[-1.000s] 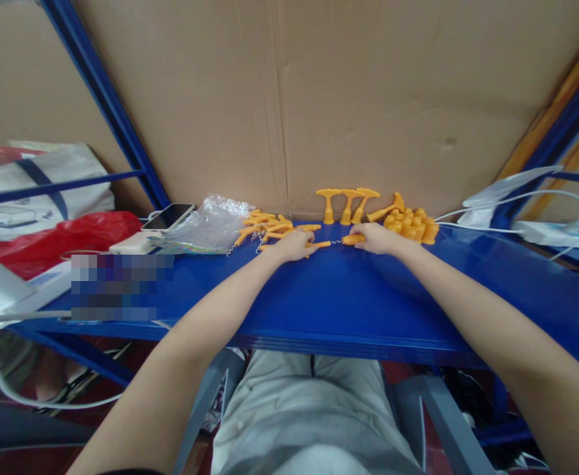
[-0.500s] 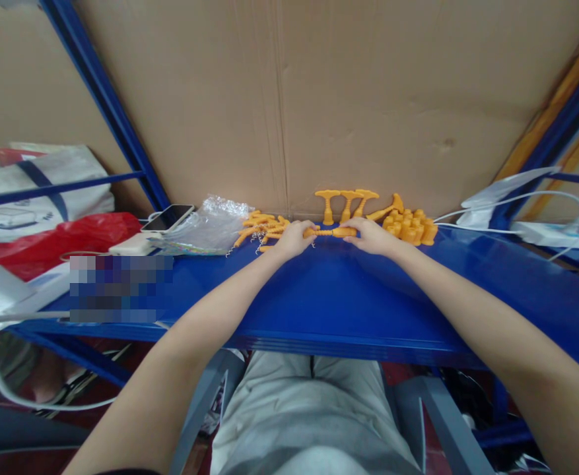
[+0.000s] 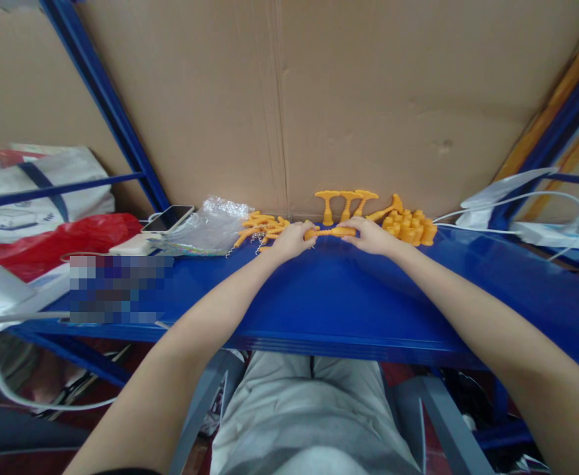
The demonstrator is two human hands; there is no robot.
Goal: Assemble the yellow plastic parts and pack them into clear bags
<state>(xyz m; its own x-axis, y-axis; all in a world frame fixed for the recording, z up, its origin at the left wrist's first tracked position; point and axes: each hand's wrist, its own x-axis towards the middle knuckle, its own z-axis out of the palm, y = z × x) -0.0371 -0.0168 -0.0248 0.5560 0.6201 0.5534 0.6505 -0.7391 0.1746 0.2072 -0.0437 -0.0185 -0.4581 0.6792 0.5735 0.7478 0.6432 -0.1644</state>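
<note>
Both hands are at the far edge of the glossy blue metal counter [image 3: 348, 297], close to the brown cardboard wall [image 3: 368, 99]. The left hand [image 3: 292, 240] and the right hand [image 3: 372, 236] hold between them one thin orange plastic rod with a ribbed middle [image 3: 329, 232]. It lies level, just above the counter surface. The fingers of the left hand are closed on the left end of the rod, and the fingers of the right hand are closed on its thicker right end. The two hands are near each other, with only the short middle of the rod showing between them.

Just left of the left hand lies a loose pile of orange plastic sticks with small metal springs [image 3: 262, 227]. Further left there is a crumpled clear plastic bag [image 3: 210, 227], then a dark smartphone [image 3: 168, 218] and a red plastic bag [image 3: 51, 241]. Behind the rod, against the cardboard, stand three orange T-shaped plastic pieces [image 3: 346, 203], upright or a little tilted. Just right of the right hand is a tight group of short orange plastic cylinders [image 3: 410, 227]. At the far right a white power strip [image 3: 546, 232] with white cables [image 3: 517, 198] lies on the counter.
</note>
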